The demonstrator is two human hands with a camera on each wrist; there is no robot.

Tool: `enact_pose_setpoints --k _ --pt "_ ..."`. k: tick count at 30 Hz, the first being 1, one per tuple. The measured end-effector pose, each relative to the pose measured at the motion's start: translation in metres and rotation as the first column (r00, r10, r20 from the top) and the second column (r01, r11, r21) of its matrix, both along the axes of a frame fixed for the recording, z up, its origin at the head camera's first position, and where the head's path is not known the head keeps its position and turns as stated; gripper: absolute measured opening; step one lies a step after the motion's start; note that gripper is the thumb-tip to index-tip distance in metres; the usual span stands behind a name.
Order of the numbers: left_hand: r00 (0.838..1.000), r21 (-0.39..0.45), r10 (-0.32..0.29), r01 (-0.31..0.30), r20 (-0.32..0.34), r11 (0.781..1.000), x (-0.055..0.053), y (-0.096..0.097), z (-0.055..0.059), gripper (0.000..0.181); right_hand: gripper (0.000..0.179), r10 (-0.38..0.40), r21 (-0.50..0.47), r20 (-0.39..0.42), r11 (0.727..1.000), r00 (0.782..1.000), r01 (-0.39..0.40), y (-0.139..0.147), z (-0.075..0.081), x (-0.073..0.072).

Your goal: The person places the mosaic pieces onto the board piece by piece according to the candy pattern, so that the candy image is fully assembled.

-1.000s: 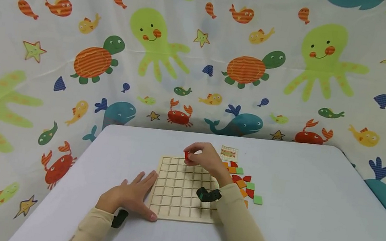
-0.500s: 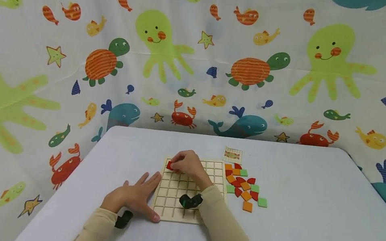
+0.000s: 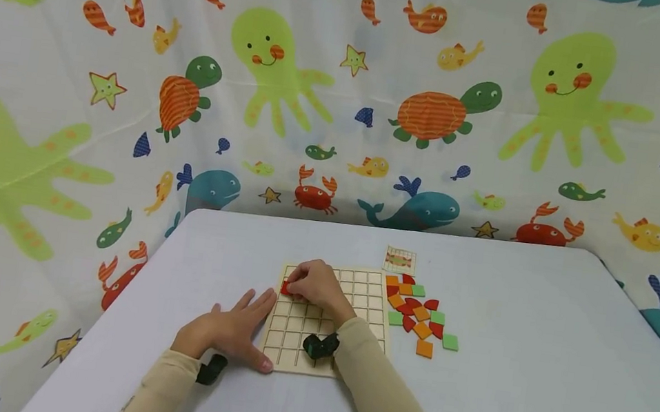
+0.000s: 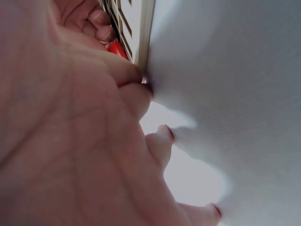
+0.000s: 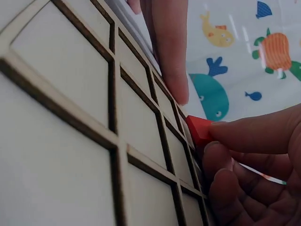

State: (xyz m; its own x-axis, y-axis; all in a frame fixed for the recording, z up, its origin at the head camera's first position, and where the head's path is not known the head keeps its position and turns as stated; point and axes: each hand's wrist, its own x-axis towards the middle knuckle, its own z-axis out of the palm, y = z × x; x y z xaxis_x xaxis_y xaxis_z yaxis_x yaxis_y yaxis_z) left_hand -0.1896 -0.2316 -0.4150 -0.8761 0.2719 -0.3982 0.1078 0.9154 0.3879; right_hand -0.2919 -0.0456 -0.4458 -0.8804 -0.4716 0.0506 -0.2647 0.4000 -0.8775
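A pale wooden grid board [image 3: 365,291] lies on the white table. My right hand [image 3: 319,287] is over its upper left part and pinches a small red tile [image 3: 285,288] between thumb and finger. In the right wrist view, the red tile [image 5: 199,129] stands tilted against the ribs at the board's edge cells. My left hand [image 3: 232,334] rests with spread fingers along the board's left side, thumb at the lower left corner. In the left wrist view, the left palm [image 4: 84,122] faces the camera, its fingertips on the table; part of the red tile [image 4: 117,49] shows behind.
Right of the board lie several loose tiles: orange squares [image 3: 424,349], green squares [image 3: 450,342] and red rounded pieces [image 3: 408,323]. A small picture card [image 3: 400,260] lies behind them. A curtain [image 3: 342,110] printed with sea animals hangs behind the table.
My right hand has moved left and slightly nearer, from the board's far edge to its upper left cells, carrying the red tile. My left hand has stayed beside the board.
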Motion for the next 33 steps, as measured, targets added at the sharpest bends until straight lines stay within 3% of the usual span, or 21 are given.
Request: enact_pose_setpoints --k 6,14,20,28,33 --pt "1.000 0.025 -0.029 0.029 -0.003 0.999 -0.006 -0.005 -0.006 0.139 0.007 -0.011 0.104 -0.061 0.994 0.998 0.017 -0.003 0.000 0.000" --pt "0.999 0.013 -0.027 0.027 -0.019 1.000 -0.019 -0.016 -0.029 0.143 0.007 0.010 0.186 -0.108 0.983 0.994 0.011 -0.009 -0.001 -0.002" --pt "0.999 0.013 -0.028 0.028 -0.030 1.000 -0.019 -0.018 -0.035 0.144 0.007 0.006 0.206 -0.131 0.978 0.991 0.021 -0.010 -0.003 0.003" --pt "0.999 0.008 -0.027 0.027 -0.033 1.000 -0.017 -0.018 -0.037 0.144 0.009 -0.010 0.154 -0.231 0.987 0.973 0.047 -0.012 -0.007 0.009" --pt "0.999 0.029 -0.029 0.030 -0.038 0.999 -0.013 -0.014 -0.026 0.142 0.014 -0.038 0.138 -0.261 0.987 0.965 0.076 -0.013 -0.005 0.013"
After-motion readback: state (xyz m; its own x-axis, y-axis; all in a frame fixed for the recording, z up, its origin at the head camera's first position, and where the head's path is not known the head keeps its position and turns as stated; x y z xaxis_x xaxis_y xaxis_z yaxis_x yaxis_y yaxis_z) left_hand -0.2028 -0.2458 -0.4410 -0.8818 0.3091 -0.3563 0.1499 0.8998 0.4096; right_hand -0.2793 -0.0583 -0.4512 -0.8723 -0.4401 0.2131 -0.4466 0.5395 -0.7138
